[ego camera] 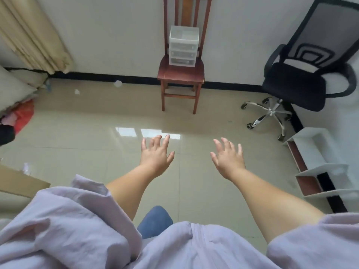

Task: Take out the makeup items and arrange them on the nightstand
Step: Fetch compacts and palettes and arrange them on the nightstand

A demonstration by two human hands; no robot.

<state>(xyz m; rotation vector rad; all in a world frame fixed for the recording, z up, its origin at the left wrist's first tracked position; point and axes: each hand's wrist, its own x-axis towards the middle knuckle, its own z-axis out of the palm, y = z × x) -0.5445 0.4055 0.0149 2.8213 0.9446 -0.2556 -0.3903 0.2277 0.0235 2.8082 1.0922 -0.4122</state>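
Since both your hands are out in front with nothing in them, left hand and right hand both spread with relaxed fingers over the bare tile floor, you're well apart from the only thing that looks like it holds makeup: the little clear plastic drawer unit sitting on the seat of the wooden chair against the far wall. I can't tell what's in those drawers from here (they look frosted and the view is too small), so don't assume which one has the items. Biggest risk I'd guess: that unit looks light and sits on a smallish seat, so yanking a drawer one-handed could drag the whole thing forward and off the edge. Brace the top with one hand while the other pulls. Also watch the office chair off to your right, its wheeled base sticks out. And honestly I don't see an obvious nightstand, maybe the white shelf at the right edge, so check before carrying stuff
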